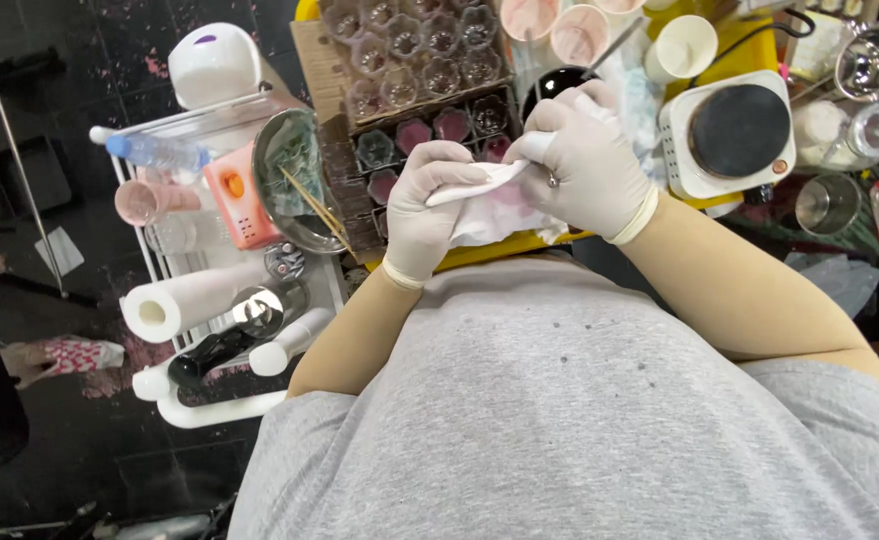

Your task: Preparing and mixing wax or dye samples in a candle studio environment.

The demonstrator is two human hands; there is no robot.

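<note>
Dark floor below; cluttered yellow-edged worktable (500,250) ahead. Nearest, both gloved hands meet over a crumpled white tissue (500,212) at the table's front edge. Left hand (428,205) fingers curled, pressed into the tissue; right hand (585,165) fingers closed, pinching a twisted end of it. Beyond: tray of small clear moulds (415,60), some pink-filled. Right: white hot plate (728,130). Left: white rack (210,330) holding a paper roll (185,302).
</note>
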